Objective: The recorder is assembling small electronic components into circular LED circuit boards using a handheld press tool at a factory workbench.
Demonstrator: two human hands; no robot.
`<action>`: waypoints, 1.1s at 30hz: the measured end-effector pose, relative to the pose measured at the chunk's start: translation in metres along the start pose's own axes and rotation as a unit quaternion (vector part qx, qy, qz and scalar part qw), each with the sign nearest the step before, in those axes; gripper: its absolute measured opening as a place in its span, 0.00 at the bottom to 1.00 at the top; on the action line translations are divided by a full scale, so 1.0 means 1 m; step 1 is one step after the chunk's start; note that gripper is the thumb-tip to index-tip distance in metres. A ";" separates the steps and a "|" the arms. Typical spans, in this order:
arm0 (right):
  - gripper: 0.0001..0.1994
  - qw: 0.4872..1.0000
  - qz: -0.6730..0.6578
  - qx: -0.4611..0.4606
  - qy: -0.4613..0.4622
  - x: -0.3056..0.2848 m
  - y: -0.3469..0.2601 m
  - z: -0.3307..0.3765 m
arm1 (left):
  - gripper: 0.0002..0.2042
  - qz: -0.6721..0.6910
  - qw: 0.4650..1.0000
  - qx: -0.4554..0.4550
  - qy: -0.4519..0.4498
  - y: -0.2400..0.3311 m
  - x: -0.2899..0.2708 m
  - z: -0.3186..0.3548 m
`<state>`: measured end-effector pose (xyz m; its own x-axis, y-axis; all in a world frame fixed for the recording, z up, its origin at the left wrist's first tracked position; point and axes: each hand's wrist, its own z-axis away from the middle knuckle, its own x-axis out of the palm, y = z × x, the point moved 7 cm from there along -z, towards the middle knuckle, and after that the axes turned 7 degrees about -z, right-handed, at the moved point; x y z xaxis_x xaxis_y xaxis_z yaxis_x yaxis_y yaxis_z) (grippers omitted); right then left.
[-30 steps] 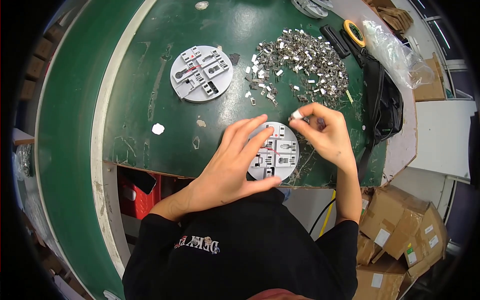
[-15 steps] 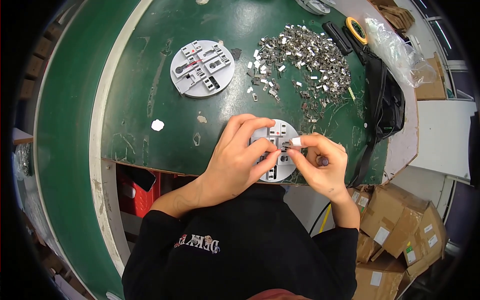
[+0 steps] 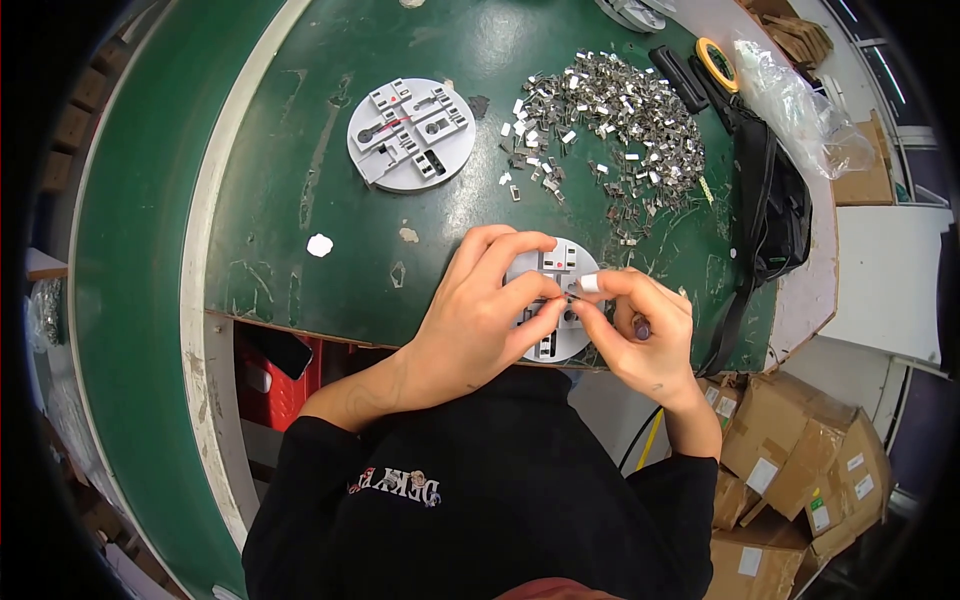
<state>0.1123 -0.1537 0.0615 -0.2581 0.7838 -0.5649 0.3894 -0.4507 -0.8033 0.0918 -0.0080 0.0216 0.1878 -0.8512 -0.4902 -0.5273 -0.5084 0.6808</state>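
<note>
A round grey fixture [image 3: 557, 258] with raised blocks and slots lies at the near edge of the table, partly hidden by my hands. My left hand [image 3: 490, 305] rests over its left side, thumb and index finger pinched over the middle. What they pinch is too small to make out. From the right, my right hand [image 3: 650, 325] brings its thumb and index fingertips close to the left ones. White tape wraps that index finger. The curled fingers of my right hand hold a dark purple, round-ended tool [image 3: 641, 327], mostly hidden in the palm.
A similar round fixture [image 3: 411, 135] with a red wire sits farther left. Beyond my hands spreads a pile of small metal parts [image 3: 640, 120], some with white pieces. A black bag [image 3: 775, 200], a yellow tape roll [image 3: 716, 65] and clear plastic [image 3: 790, 105] line the right edge.
The fingertips of my right hand have shifted slightly left, nearer those of my left hand. The view has moved a little; both hands stay over the fixture.
</note>
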 end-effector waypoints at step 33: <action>0.09 0.967 0.154 -0.037 -0.199 0.028 -0.020 -0.026 | 0.08 0.068 0.997 -0.043 -0.012 -0.012 -0.009 0.008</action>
<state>0.1203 -0.1115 0.0669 -0.4335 0.3837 -0.8154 0.5605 -0.5937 -0.5773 0.0904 0.0064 0.0134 0.0989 -0.9096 -0.4034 -0.4730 -0.3997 0.7852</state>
